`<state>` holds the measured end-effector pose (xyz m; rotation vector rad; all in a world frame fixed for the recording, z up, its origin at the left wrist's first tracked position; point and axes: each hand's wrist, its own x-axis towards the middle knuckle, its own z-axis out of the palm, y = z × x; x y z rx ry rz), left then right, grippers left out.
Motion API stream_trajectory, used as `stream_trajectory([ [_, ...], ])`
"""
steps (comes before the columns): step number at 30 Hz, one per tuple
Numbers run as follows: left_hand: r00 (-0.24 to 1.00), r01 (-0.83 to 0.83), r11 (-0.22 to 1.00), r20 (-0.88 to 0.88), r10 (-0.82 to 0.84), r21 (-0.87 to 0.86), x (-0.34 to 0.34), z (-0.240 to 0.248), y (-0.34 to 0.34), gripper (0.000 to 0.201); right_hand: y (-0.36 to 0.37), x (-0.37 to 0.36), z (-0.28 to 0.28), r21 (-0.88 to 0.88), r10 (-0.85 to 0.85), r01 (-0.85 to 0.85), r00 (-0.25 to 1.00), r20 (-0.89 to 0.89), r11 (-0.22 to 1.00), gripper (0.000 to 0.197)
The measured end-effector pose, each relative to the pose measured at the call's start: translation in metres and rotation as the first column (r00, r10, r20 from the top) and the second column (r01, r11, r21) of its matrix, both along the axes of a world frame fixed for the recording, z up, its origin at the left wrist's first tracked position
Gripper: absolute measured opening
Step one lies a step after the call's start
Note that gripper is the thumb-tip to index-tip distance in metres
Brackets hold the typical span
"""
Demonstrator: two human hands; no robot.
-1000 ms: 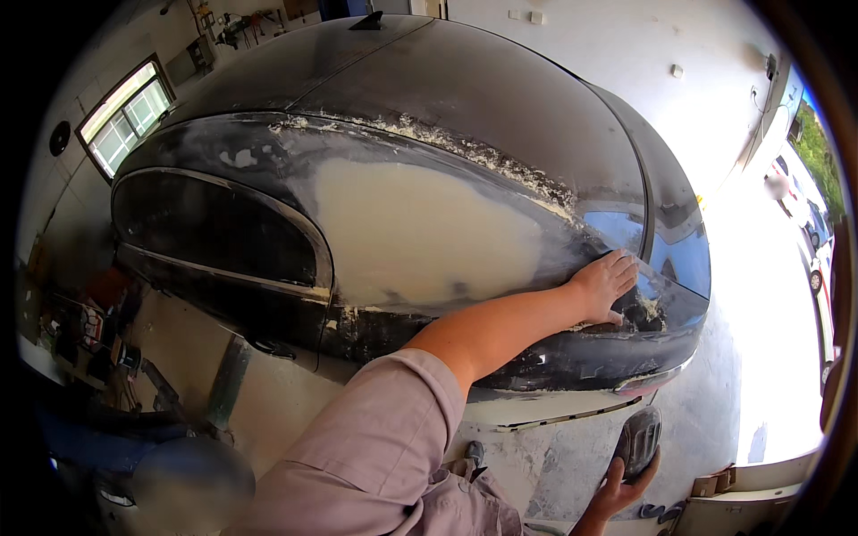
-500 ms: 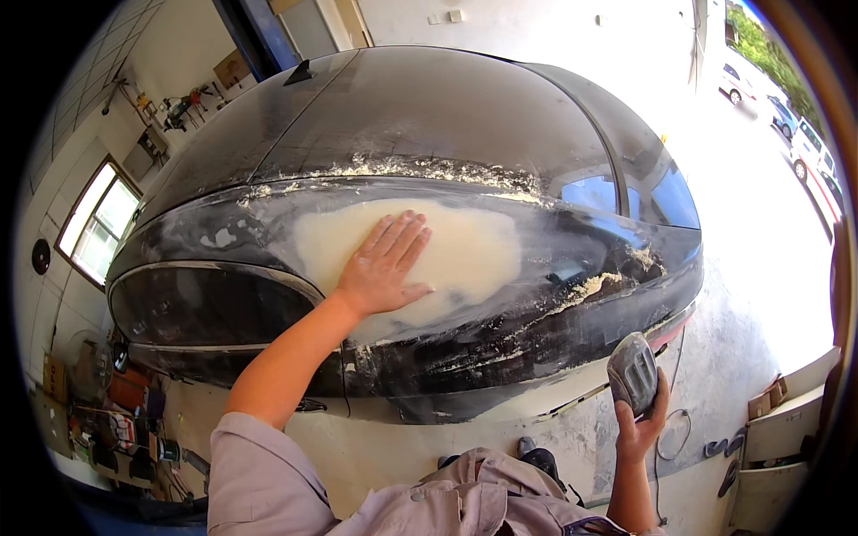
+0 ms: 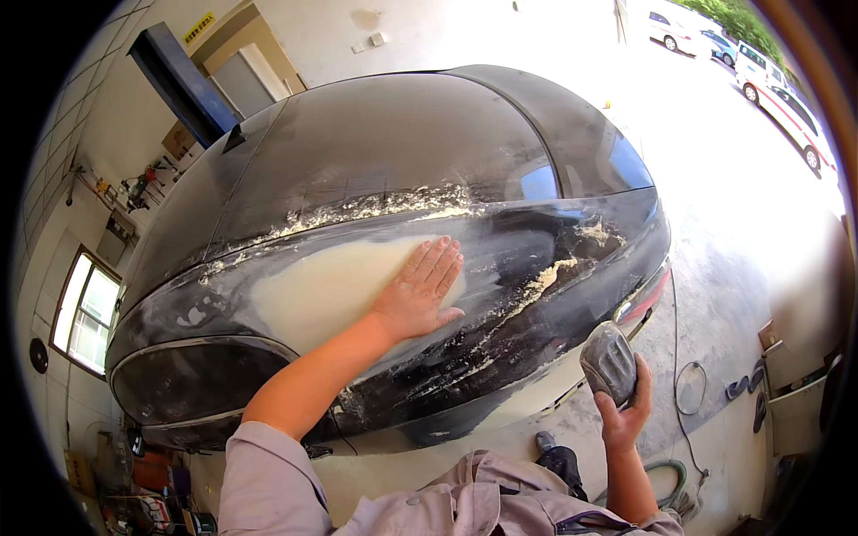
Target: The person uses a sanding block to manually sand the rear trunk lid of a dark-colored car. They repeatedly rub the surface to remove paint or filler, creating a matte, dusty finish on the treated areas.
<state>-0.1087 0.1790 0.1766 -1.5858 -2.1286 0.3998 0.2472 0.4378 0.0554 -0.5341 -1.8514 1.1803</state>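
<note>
A dark car (image 3: 375, 134) fills the middle of the view, its side panel dusty and partly sanded. On that panel is a smooth cream patch of body filler (image 3: 313, 286). My left hand (image 3: 417, 290) lies flat over the right end of the patch, fingers stretched out and thumb apart. Off the car, at the lower right, my right hand (image 3: 626, 411) grips a grey, dusty sanding block (image 3: 610, 364) with moulded hollows, held up with its tip away from me. Crumbs of dried filler (image 3: 541, 284) cling to the panel right of my left hand.
More filler dust (image 3: 375, 207) lines the seam below the roof and glass. A cable (image 3: 677, 357) and a greenish hose (image 3: 670, 478) lie on the floor at right. Clutter (image 3: 147, 500) stands at lower left; a blue post (image 3: 183, 85) rises behind the car. Vehicles (image 3: 778, 98) are parked outside.
My left hand has slid rightward along the panel, toward the patch's right end. The whole view has turned and shifted. My right hand still holds the sanding block.
</note>
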Motion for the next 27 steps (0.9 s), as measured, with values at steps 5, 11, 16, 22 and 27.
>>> stream_trajectory([
  [5, 0.999, 0.021, 1.000, 0.038, -0.021, 0.012, -0.024, -0.017, 0.077, 0.112, 0.006, 0.004, 0.022, 0.068, -0.011, 0.009, 0.999, 0.030, 0.998, 0.088],
  [11, 0.984, -0.049, 0.999, 0.168, 0.052, -0.024, -0.025, -0.027, 0.137, 0.111, -0.002, 0.033, 0.019, 0.057, -0.082, 0.081, 0.997, 0.009, 0.995, 0.089],
  [16, 0.987, 0.112, 0.993, 0.123, -0.105, -0.049, -0.021, -0.040, 0.115, 0.109, -0.035, 0.063, 0.003, -0.007, -0.218, 0.219, 0.976, 0.004, 0.976, 0.092],
  [22, 0.898, 0.440, 0.898, -0.031, -0.439, 0.034, -0.055, -0.075, 0.090, 0.107, -0.094, 0.092, -0.002, -0.080, -0.323, 0.321, 0.946, -0.015, 0.944, 0.091],
  [27, 0.865, 0.500, 0.866, -0.063, -0.498, 0.013, -0.054, -0.084, 0.057, 0.109, -0.140, 0.117, -0.013, -0.119, -0.399, 0.395, 0.917, -0.007, 0.911, 0.089],
])
